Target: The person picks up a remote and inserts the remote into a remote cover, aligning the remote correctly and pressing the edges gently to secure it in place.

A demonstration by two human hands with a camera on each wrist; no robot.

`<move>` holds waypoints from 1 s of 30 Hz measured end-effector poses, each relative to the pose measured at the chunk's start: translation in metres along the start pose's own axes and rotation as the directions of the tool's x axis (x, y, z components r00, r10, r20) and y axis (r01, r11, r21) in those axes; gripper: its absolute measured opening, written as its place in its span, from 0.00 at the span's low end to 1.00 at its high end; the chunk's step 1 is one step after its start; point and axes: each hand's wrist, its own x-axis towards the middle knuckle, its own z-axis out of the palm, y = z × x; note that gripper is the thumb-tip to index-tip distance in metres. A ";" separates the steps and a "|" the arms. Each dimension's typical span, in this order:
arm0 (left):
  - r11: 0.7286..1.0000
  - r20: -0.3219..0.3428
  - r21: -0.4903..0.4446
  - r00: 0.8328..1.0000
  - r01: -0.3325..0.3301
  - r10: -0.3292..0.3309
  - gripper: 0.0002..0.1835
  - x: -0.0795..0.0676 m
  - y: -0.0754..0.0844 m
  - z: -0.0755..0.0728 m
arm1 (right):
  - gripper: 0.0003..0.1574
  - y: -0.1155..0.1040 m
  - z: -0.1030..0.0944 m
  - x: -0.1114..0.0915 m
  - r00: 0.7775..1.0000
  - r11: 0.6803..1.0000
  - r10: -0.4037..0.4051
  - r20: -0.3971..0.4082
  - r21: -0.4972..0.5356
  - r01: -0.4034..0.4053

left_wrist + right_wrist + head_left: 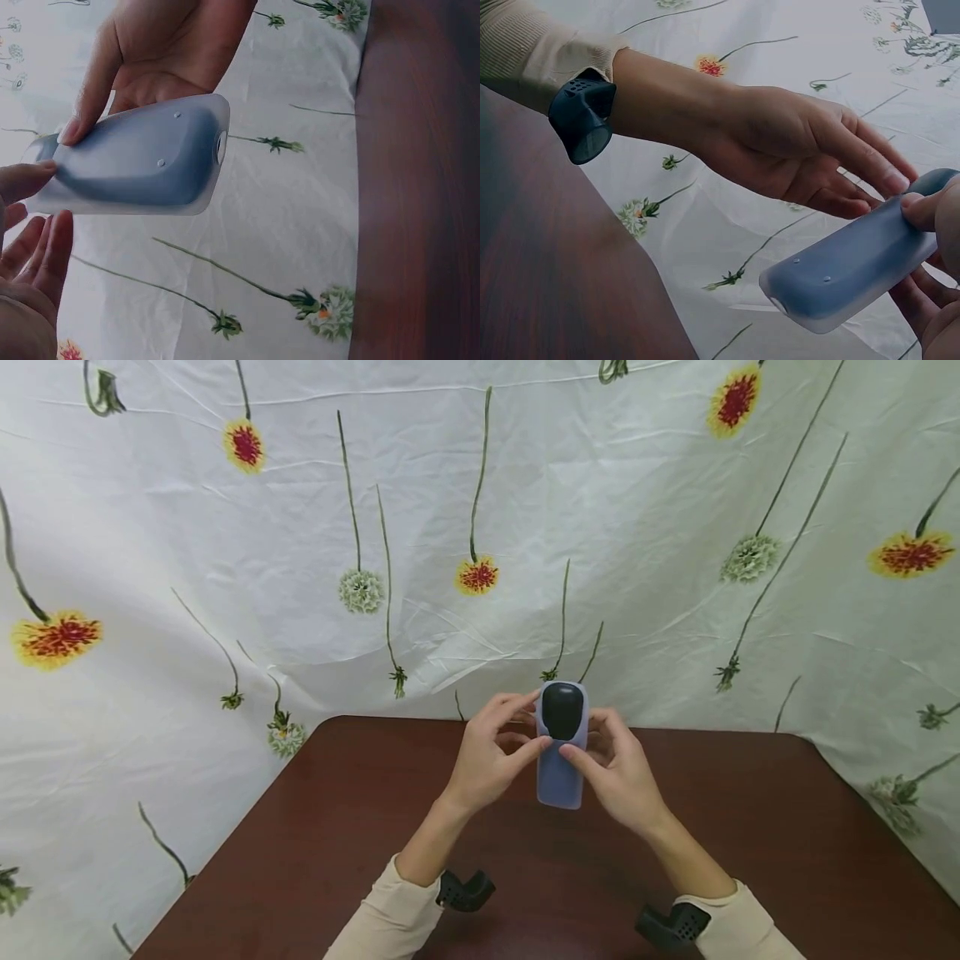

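A long translucent bluish case (559, 777), with a rounded dark end (562, 710) at its top, is held upright above the far part of the table. My left hand (491, 752) grips its left side, thumb on the near face. From the right side my right hand (622, 772) holds it, thumb pressed on that face near the dark end. In the left wrist view the case (142, 157) shows two small bumps and a hole at its end. What the case contains is blurred through its wall.
A dark reddish-brown table (420, 777) lies below the hands. White cloth with printed flowers (300, 527) hangs behind and around it. Each wrist wears a black camera mount, the left one (465, 892) and the right one (675, 925) both above the table.
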 end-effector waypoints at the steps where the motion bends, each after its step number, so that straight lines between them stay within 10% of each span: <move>1: 1.000 -0.004 0.003 1.000 -0.011 0.011 0.32 0.000 0.000 0.000 | 0.24 0.000 0.000 0.000 1.000 1.000 -0.004 0.004 -0.005 0.004; 15: 0.999 0.036 -0.031 0.999 0.013 -0.011 0.09 0.000 0.001 -0.004 | 0.26 -0.002 0.001 0.000 0.997 0.999 -0.052 0.057 -0.002 0.052; 25: 0.990 0.135 -0.115 0.989 0.079 -0.063 0.07 0.002 0.005 -0.016 | 0.26 0.001 -0.005 0.000 0.993 0.998 -0.066 0.096 0.001 0.066; 30: 0.992 0.083 -0.090 0.994 0.084 -0.076 0.07 0.002 0.006 -0.015 | 0.26 0.000 -0.004 -0.001 0.991 0.998 -0.064 0.120 -0.016 0.067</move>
